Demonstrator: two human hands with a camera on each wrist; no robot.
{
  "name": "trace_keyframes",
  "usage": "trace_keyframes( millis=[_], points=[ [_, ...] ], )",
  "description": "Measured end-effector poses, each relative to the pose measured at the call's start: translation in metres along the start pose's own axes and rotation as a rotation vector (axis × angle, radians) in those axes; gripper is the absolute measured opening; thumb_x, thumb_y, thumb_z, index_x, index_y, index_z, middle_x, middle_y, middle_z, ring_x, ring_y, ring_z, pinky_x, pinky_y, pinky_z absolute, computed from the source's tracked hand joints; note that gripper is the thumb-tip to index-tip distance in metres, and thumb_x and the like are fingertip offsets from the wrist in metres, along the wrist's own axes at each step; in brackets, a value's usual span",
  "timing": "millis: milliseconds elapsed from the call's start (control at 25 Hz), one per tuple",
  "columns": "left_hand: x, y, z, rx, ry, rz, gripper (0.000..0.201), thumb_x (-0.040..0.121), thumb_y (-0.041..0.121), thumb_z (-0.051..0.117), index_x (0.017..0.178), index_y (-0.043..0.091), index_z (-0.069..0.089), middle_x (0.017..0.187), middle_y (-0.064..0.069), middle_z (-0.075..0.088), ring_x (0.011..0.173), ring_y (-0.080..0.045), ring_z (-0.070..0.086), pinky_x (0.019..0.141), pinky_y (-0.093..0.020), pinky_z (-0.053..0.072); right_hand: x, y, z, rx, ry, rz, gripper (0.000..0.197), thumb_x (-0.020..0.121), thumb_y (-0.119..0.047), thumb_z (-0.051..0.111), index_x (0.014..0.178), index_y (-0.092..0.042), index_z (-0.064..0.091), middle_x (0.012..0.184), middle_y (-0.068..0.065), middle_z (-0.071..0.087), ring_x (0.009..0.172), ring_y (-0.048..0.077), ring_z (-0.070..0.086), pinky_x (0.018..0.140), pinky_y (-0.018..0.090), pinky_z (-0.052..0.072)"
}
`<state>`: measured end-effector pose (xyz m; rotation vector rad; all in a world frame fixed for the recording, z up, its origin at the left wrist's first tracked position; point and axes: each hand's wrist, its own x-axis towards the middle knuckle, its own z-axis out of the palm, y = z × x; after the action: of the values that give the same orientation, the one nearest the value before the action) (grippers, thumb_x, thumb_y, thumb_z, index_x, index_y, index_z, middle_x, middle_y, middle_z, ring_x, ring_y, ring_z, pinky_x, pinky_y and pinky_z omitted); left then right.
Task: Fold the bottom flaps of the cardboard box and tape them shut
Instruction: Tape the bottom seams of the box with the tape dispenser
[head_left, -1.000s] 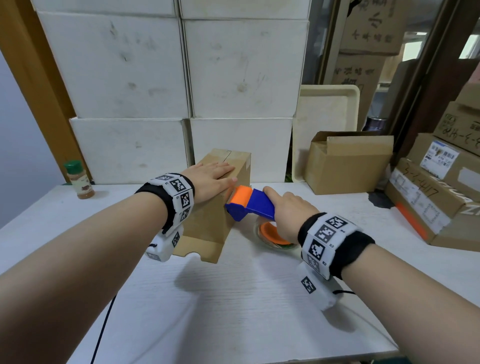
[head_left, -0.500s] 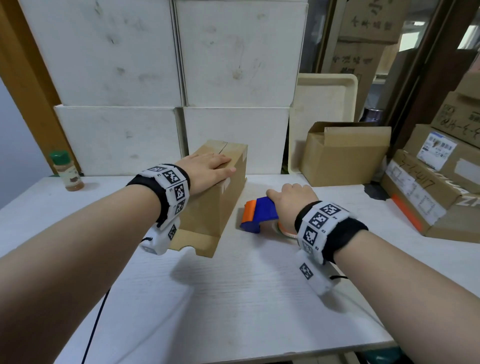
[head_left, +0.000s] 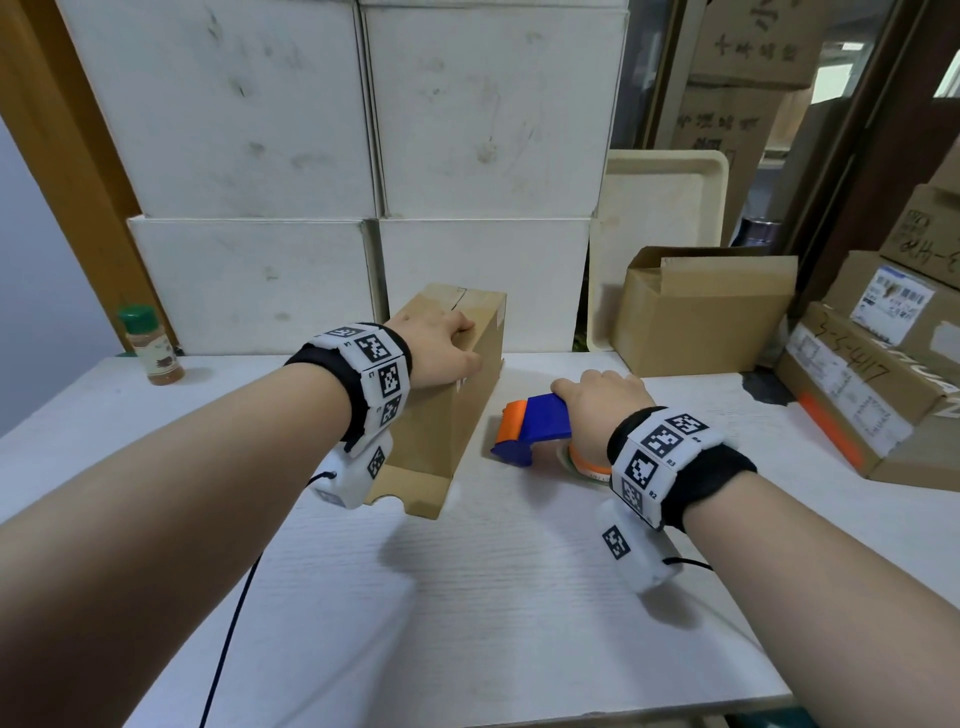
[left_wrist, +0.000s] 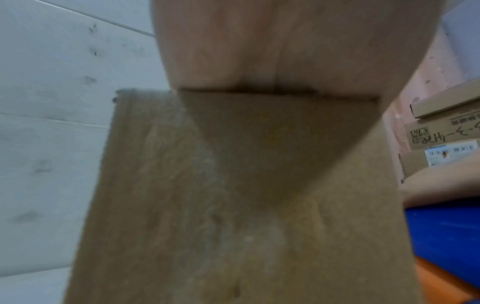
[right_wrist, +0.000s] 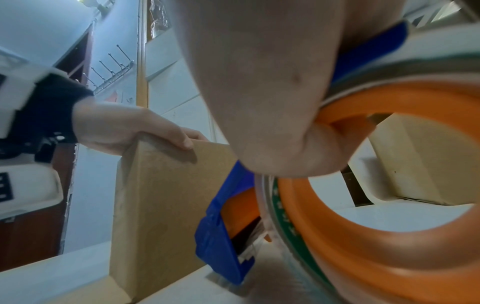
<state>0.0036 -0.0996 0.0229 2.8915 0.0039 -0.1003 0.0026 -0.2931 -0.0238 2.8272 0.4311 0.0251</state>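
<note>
The brown cardboard box (head_left: 475, 389) stands on the white table (head_left: 467, 597) with its folded flaps facing up, their seam running along the top. A loose flap sticks out at its near bottom end. My left hand (head_left: 441, 348) lies on the box top and grips its upper right edge, thumb on the side face (right_wrist: 161, 205). To the right of the box, the blue and orange tape dispenser (head_left: 535, 421) rests on the table. My right hand (head_left: 597, 400) holds it from above, a finger hooked in the orange tape core (right_wrist: 363, 257).
Stacked white boxes (head_left: 363, 156) form a wall behind. A spice bottle (head_left: 150, 343) stands at the back left. At the back right are a cream tray (head_left: 660, 234), an open cardboard box (head_left: 701, 317) and labelled parcels (head_left: 872, 374). A black cable (head_left: 228, 623) hangs under my left arm.
My right hand has brought the tape dispenser down from the box's right face onto the table. My left hand stays on the box top, its fingers now more curled.
</note>
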Motion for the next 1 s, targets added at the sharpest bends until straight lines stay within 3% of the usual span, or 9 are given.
trace_keyframes(
  millis=[80, 240, 480, 640, 800, 880, 1000],
  points=[
    [0.003, 0.001, 0.002, 0.017, -0.012, -0.007, 0.066, 0.083, 0.037, 0.049, 0.144, 0.032, 0.026, 0.148, 0.001, 0.035, 0.139, -0.027, 0.026, 0.115, -0.039, 0.021, 0.000, 0.000, 0.000, 0.008, 0.003, -0.003, 0.048, 0.082, -0.017, 0.055, 0.128, -0.022, 0.043, 0.112, 0.007, 0.052, 0.106, 0.026, 0.051, 0.081, 0.034, 0.034],
    [0.009, 0.003, 0.010, 0.064, 0.016, 0.001, 0.067, 0.079, 0.032, 0.050, 0.142, 0.030, 0.027, 0.147, 0.004, 0.035, 0.138, -0.020, 0.030, 0.119, -0.038, 0.011, -0.002, 0.000, -0.001, 0.020, 0.006, -0.008, 0.046, 0.082, -0.017, 0.055, 0.127, -0.021, 0.043, 0.111, 0.006, 0.052, 0.105, 0.026, 0.051, 0.083, 0.034, 0.035],
    [0.010, 0.003, 0.014, 0.098, 0.064, 0.037, 0.068, 0.079, 0.032, 0.055, 0.141, 0.028, 0.027, 0.146, 0.004, 0.035, 0.136, -0.017, 0.033, 0.119, -0.040, 0.009, -0.002, 0.001, 0.001, 0.018, 0.011, -0.006, 0.046, 0.082, -0.017, 0.054, 0.127, -0.021, 0.043, 0.105, 0.006, 0.050, 0.106, 0.026, 0.051, 0.081, 0.033, 0.034],
    [0.007, 0.003, 0.012, 0.130, 0.060, 0.064, 0.073, 0.078, 0.034, 0.060, 0.141, 0.026, 0.025, 0.145, 0.003, 0.035, 0.135, -0.016, 0.033, 0.120, -0.042, 0.007, 0.001, 0.002, 0.002, 0.037, 0.003, -0.015, 0.046, 0.081, -0.017, 0.056, 0.125, -0.021, 0.043, 0.111, 0.006, 0.052, 0.106, 0.026, 0.050, 0.085, 0.034, 0.036],
    [0.006, 0.002, 0.011, 0.175, 0.041, 0.087, 0.091, 0.067, 0.048, 0.070, 0.142, 0.026, 0.023, 0.144, 0.005, 0.035, 0.134, -0.016, 0.033, 0.118, -0.042, 0.010, 0.001, 0.002, 0.001, 0.048, -0.008, -0.013, 0.045, 0.081, -0.018, 0.056, 0.124, -0.022, 0.044, 0.103, 0.006, 0.049, 0.105, 0.026, 0.051, 0.085, 0.034, 0.036],
    [0.003, 0.003, 0.010, 0.153, 0.024, 0.089, 0.093, 0.069, 0.062, 0.065, 0.144, 0.026, 0.022, 0.147, 0.005, 0.032, 0.138, -0.015, 0.028, 0.119, -0.042, 0.008, 0.001, 0.003, -0.002, 0.051, -0.019, -0.015, 0.045, 0.081, -0.017, 0.056, 0.124, -0.022, 0.044, 0.098, 0.004, 0.046, 0.105, 0.026, 0.051, 0.082, 0.033, 0.036],
    [0.000, 0.004, 0.010, 0.094, 0.026, 0.086, 0.077, 0.084, 0.068, 0.037, 0.146, 0.024, 0.022, 0.154, 0.003, 0.025, 0.145, -0.013, 0.017, 0.120, -0.044, 0.005, 0.002, 0.003, -0.004, 0.050, -0.043, -0.008, 0.044, 0.081, -0.016, 0.056, 0.124, -0.021, 0.046, 0.094, 0.002, 0.042, 0.104, 0.025, 0.053, 0.077, 0.032, 0.033]
  ],
)
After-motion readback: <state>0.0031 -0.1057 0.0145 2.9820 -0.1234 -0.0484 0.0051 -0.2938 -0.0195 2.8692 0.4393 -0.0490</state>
